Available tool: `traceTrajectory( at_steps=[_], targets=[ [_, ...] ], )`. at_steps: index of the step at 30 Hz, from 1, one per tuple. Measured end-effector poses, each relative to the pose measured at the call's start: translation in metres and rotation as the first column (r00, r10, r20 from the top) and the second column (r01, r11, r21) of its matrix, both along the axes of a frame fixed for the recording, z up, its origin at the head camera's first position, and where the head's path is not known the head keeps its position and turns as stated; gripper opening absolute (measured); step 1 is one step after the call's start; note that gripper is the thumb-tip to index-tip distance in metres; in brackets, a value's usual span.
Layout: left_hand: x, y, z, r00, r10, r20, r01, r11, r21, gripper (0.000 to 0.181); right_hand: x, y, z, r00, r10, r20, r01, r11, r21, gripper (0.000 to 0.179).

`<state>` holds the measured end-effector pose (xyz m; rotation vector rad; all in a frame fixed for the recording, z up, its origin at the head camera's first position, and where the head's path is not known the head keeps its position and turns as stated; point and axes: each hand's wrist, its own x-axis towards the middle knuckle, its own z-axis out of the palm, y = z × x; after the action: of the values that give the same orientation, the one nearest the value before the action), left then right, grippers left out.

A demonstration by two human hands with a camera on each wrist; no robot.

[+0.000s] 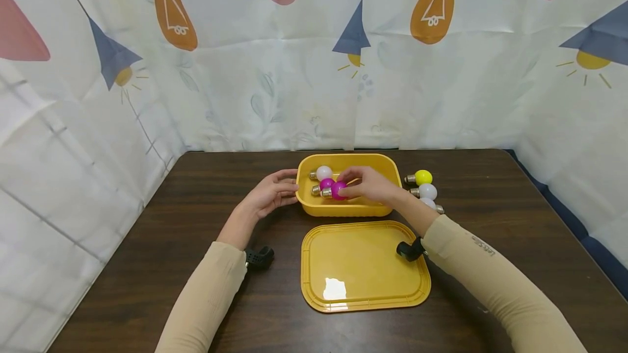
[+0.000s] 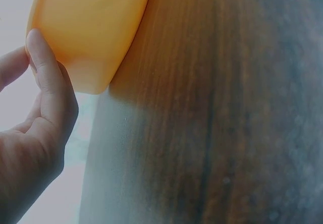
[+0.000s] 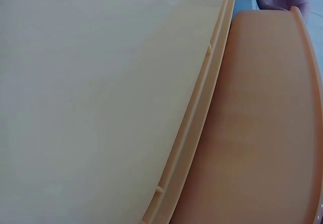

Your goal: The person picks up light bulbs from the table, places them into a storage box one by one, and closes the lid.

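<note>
In the head view, my right hand (image 1: 368, 184) reaches into a yellow bin (image 1: 314, 210) and pinches a magenta light bulb (image 1: 337, 192). Right beside it in the bin lie another magenta bulb (image 1: 326, 183) and a white bulb (image 1: 324, 172), metal bases toward the left. My left hand (image 1: 271, 192) touches the bin's left end with its fingertips, fingers fairly straight. The left wrist view shows that hand (image 2: 43, 108) with fingertips at the rim of the bin (image 2: 96, 27). Only bin wall (image 3: 262, 118) and lid show large in the right wrist view; the right hand is hidden there.
A flat yellow lid (image 1: 363, 266) lies in front of the bin, under the right wrist. To the bin's right are a yellow bulb (image 1: 423, 177), a white bulb (image 1: 428, 192) and another white bulb (image 1: 427, 202), partly hidden. A patterned curtain (image 1: 294, 97) hangs behind the dark wooden table (image 1: 260, 309).
</note>
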<state>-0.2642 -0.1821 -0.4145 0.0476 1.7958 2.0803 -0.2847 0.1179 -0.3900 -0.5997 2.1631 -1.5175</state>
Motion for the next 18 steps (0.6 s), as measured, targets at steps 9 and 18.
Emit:
traceTrajectory(
  at_steps=[9,18],
  targets=[
    [-0.0006,0.0006,-0.0004,1.0,0.011,-0.004,-0.011,1.0,0.001,0.058,-0.002,-0.0056,-0.002,1.0,0.01,0.017,-0.011,0.998,0.064,0.036],
    [-0.0005,0.0008,-0.0011,1.0,0.017,0.0,-0.017,1.0,0.001,0.058,-0.0028,-0.0097,-0.0029,0.999,0.05,-0.002,-0.049,0.988,0.144,0.03]
  ],
)
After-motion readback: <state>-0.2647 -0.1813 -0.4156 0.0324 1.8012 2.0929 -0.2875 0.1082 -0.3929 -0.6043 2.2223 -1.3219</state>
